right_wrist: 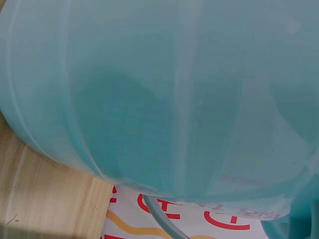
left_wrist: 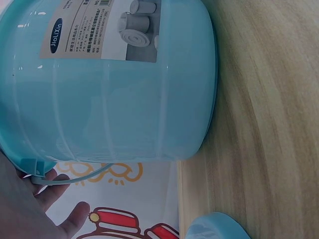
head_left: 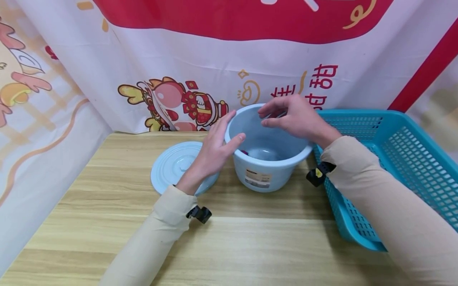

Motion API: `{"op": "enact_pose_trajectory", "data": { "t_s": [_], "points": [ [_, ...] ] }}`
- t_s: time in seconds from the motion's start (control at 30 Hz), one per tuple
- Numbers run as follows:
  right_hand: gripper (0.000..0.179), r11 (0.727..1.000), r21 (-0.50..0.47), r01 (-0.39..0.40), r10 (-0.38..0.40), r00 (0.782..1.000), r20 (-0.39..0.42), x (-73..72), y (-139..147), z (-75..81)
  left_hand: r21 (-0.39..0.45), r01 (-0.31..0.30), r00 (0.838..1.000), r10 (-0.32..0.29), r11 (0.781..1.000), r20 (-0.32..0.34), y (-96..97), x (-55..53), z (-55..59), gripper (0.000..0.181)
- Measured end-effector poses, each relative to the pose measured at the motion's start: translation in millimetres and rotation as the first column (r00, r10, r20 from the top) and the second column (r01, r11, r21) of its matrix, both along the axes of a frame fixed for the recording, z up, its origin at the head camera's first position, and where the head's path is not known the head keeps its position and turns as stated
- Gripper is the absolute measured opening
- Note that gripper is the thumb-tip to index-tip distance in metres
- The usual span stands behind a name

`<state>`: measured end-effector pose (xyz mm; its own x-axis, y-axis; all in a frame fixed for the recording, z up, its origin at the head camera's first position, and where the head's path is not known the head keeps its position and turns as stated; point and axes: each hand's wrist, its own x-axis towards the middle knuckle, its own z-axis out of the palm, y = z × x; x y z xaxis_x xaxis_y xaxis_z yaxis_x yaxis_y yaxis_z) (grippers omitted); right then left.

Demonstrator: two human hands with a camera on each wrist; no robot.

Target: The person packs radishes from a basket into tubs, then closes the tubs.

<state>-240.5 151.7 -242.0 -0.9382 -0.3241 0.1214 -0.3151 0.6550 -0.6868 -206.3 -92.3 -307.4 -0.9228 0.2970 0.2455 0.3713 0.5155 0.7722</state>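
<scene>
A light blue plastic bucket with a paper label stands upright on the wooden table. My left hand rests against the left side of its rim, thumb at the edge and fingers fairly straight. In the left wrist view, its fingers are beside the bucket's thin handle. Over the bucket's mouth hovers my right hand, fingers loosely bent, with nothing visible between them. A small dark red item shows inside at the left, mostly hidden by the rim. The right wrist view shows only the bucket's wall, not the hand.
A round light blue lid lies flat left of the bucket, partly behind my left forearm. At the right stands a teal perforated basket, close against the bucket, with my right forearm across it. A printed cloth hangs behind the table.
</scene>
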Motion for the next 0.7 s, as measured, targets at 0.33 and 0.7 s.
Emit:
{"op": "enact_pose_trajectory", "data": {
  "t_s": [0.33, 0.7],
  "points": [
    [0.037, 1.0, -0.002, -0.003, 0.003, 1.0, 0.002, 0.2, 0.2, -1.0, -0.003, -0.001, 1.0, 0.001, 1.0, -0.005, 0.2, 0.9, -0.1, 0.079],
    [0.037, 0.999, -0.053, -0.01, 0.01, 1.0, 0.008, 0.2, 1.2, -0.2, 0.004, -0.003, 1.0, 0.002, 1.0, 0.009, 0.6, 1.3, 0.0, 0.079]
  ]
}}
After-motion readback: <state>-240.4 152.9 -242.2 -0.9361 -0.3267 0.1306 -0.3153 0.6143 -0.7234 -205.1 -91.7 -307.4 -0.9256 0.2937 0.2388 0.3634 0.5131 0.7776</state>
